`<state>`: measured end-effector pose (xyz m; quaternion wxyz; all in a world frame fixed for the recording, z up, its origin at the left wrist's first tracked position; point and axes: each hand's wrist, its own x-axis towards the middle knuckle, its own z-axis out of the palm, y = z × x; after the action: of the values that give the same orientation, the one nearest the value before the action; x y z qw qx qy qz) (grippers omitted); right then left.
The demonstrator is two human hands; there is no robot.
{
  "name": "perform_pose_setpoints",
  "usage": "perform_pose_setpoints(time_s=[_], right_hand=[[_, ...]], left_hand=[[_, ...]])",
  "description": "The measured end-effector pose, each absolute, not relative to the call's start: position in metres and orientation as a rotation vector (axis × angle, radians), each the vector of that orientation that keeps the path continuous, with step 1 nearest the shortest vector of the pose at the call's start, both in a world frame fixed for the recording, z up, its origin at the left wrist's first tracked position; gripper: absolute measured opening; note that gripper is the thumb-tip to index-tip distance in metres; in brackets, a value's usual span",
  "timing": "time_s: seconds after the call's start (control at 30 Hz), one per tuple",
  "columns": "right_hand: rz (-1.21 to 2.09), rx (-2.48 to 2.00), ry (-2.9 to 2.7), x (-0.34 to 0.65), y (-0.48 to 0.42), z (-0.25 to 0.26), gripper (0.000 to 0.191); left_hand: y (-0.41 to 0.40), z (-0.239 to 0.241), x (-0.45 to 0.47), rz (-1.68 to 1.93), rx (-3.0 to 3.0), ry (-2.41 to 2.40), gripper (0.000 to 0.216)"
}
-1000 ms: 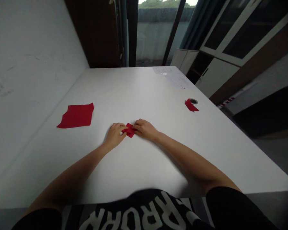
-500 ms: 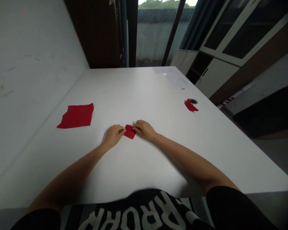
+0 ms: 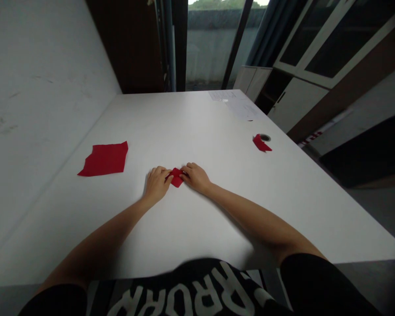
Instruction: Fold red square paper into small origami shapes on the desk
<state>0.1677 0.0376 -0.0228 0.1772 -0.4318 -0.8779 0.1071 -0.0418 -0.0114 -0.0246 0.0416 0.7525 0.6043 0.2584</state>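
Note:
A small folded piece of red paper point(image 3: 177, 181) lies on the white table point(image 3: 197, 228) between my hands. My left hand point(image 3: 157, 183) grips its left side, thumb and fingers closed at the edge. On the opposite side, my right hand point(image 3: 196, 176) pinches the paper's right edge. The paper looks roughly diamond-shaped, with one corner towards me. Its fold lines are too small to make out fully, and the fingertips cover both side corners.
To the left lies a larger red sheet point(image 3: 105, 158) with ragged edges. Over on the right, a red scrap point(image 3: 261, 143) sits beside a round cable hole point(image 3: 265, 138). A printed sheet point(image 3: 224, 95) is at the far edge. A wall point(image 3: 46, 109) borders the table's left side.
Both hands have shifted slightly away from me with the small red paper. The paper's outline now looks more like a diamond, and my left fingers sit further over its left side.

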Motion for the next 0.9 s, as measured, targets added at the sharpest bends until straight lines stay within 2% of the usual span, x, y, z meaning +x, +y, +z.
perform_pose_setpoints(time_s=[0.17, 0.4, 0.57, 0.73, 0.9], right_hand=[[0.321, -1.263, -2.469, 0.1656, 0.0380, -0.0223, 0.017], [0.272, -1.323, -2.452, 0.1630, 0.0364, -0.0225, 0.021], [0.272, -1.299, -2.440, 0.1618, 0.0358, -0.0242, 0.020], [0.365, -1.340, -2.377, 0.1598, 0.0360, -0.0270, 0.018], [0.521, -1.344, -2.275, 0.1574, 0.0344, -0.0293, 0.009]], left_hand=[[-0.0109, -0.0234, -0.0384, 0.765, 2.338, 1.841, 0.007], [-0.0072, -0.0253, -0.0400, 0.810, 2.320, 1.811, 0.026], [-0.0052, -0.0278, -0.0439, 0.759, 2.314, 1.868, 0.008], [-0.0092, -0.0272, -0.0411, 0.723, 2.344, 1.894, 0.003], [-0.0122, -0.0247, -0.0379, 0.661, 2.331, 1.913, 0.023]])
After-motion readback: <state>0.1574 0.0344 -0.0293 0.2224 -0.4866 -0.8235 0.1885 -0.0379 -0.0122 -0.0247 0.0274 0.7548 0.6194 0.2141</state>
